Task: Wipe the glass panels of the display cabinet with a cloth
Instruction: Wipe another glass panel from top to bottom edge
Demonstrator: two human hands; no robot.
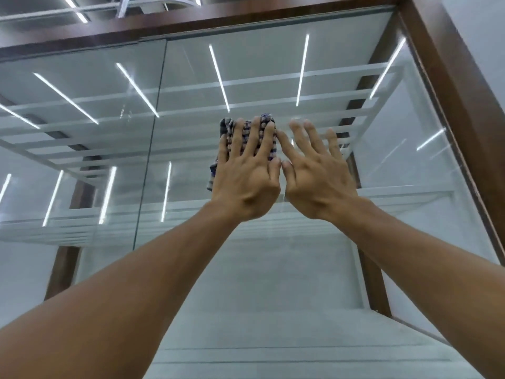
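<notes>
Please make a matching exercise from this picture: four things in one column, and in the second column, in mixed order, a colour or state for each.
Things:
1. cloth
2. right hand
3. cabinet frame
4. left hand

States:
A. dark brown wood
B. bare, fingers spread, nothing under it
C. striped, blue and pale
D. flat on the cloth, pressing it to the glass

Pairs: 1-C, 2-B, 3-A, 4-D

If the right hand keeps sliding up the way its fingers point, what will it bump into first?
Probably nothing soon: the right hand has bare glass panel above it, then the brown wooden frame at the top. Depth is hard to judge.
</notes>
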